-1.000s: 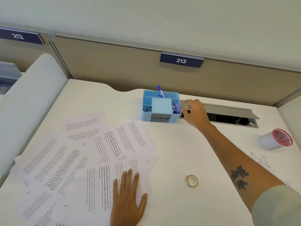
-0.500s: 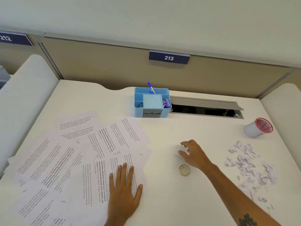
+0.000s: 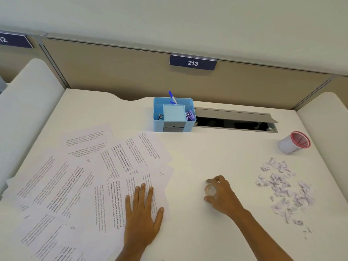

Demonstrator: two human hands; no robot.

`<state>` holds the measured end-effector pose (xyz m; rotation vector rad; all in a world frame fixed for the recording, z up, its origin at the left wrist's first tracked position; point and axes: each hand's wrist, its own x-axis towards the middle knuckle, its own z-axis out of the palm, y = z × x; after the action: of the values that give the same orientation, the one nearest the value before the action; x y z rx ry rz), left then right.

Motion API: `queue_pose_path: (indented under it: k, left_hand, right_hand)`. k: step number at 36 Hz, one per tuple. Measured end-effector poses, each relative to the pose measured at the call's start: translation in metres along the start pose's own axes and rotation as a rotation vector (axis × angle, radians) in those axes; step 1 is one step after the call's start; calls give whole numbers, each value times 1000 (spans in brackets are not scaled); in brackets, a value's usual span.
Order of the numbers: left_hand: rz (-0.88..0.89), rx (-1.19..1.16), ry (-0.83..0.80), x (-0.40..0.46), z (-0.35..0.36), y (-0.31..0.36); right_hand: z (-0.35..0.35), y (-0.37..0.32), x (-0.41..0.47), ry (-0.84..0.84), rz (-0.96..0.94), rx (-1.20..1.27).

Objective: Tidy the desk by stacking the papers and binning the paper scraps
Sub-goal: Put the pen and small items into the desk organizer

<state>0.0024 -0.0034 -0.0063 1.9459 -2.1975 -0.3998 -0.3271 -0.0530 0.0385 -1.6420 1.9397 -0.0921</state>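
Several printed papers (image 3: pixel 75 181) lie fanned out and overlapping across the left half of the white desk (image 3: pixel 207 157). My left hand (image 3: pixel 142 213) rests flat on the nearest sheet with straight fingers. A pile of white paper scraps (image 3: pixel 284 187) is scattered at the right. A small white bin with a red rim (image 3: pixel 292 143) lies on its side behind the scraps. My right hand (image 3: pixel 221 194) curls its fingers and thumb around a small roll of clear tape (image 3: pixel 210 190) on the desk between the papers and the scraps.
A light blue desk organiser (image 3: pixel 174 115) with a blue pen stands at the back centre. Beside it on the right is an open cable slot (image 3: pixel 233 121) in the desk. White side partitions (image 3: pixel 24 113) and a beige back panel enclose the desk.
My right hand left the organiser at the back, came down to the tape roll and closed its fingers around it. My left hand stayed flat on the papers.
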Motion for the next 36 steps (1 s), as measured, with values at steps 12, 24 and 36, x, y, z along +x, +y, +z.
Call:
queue_pose_path:
  k: [12,24,36]
  left_hand:
    - [-1,3,-6,0,-2,0]
    - [-10,5,-23,2,-3,2]
    - [-10,-3,-16,2,0,1]
  right_hand:
    - [-2,-14,15,82,-37,66]
    - [-49,-71,87,242,-152,168]
    - [-101,-152,178,338,-227,210]
